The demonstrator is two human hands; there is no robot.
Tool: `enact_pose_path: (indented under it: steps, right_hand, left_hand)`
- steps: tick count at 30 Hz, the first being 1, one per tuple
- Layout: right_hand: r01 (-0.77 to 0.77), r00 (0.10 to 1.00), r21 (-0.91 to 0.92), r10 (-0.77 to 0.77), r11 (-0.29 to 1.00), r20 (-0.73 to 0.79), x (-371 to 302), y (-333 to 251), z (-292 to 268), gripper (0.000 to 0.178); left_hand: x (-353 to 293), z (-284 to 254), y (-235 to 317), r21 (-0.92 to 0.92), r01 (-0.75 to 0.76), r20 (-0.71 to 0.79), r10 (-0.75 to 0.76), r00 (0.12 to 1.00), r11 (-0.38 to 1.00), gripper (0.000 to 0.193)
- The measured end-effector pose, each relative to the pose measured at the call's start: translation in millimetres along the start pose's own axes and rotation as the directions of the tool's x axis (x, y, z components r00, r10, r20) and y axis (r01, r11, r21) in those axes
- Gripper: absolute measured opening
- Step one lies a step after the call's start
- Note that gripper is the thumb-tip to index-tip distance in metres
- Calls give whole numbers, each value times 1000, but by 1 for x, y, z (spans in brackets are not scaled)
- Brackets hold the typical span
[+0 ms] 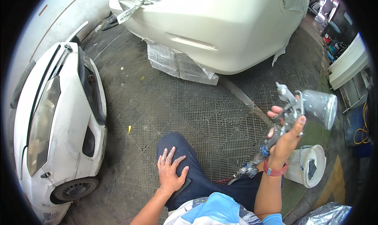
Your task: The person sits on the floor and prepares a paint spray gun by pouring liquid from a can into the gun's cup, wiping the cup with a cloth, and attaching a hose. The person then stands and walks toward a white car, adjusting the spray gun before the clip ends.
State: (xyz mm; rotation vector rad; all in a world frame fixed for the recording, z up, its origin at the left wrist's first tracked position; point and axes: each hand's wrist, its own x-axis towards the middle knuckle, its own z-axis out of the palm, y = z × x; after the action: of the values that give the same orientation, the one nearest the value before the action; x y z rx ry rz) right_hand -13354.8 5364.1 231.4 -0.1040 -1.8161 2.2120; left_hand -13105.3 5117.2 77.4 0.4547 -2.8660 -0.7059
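My right hand (286, 144) is wrapped round the handle of a metal spray gun (290, 111), raised to the right of my knees. A grey, paint-spotted cup (321, 109) sits on the gun, tilted to the right. An air hose fitting (252, 166) hangs from the handle's lower end by my wrist. My left hand (171, 170) rests on my left thigh with its fingers spread, holding nothing. Ahead of me is a cream-white car bumper (197, 26), apart from the gun. Masking sheet (177, 63) hangs along its lower edge, and more covers its upper corners.
A white car (67, 118) stands close on my left. Beside my right arm is a white bucket (305, 166) with a dark piece inside. Crumpled silver foil (328, 215) lies at the lower right. Grey grid matting (169, 103) covers the floor. White panels (348, 63) lean at the right.
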Motion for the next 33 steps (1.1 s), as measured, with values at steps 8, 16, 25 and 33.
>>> enact_pose_path:
  steps: [8, 16, 25, 33]
  right_hand:
    - [69, 993, 17, -70, 997, 95, -8, -24, 22, 75]
    - [49, 927, -32, -33, 998, 374, -25, -24, 87, 58]
    - [52, 941, -9, -46, 999, 336, -5, -36, 88, 62]
    - [76, 996, -88, -80, 993, -47, 17, -55, 12, 70]
  left_hand:
    - [5, 1, -3, -30, -18, 5, 18, 1000, 999, 46]
    - [6, 2, -4, -47, -17, -4, 17, 1000, 999, 47]
    - [4, 2, -6, -76, -3, -14, 2, 1000, 997, 46]
    - [6, 3, -11, -82, -2, -14, 1, 1000, 997, 45]
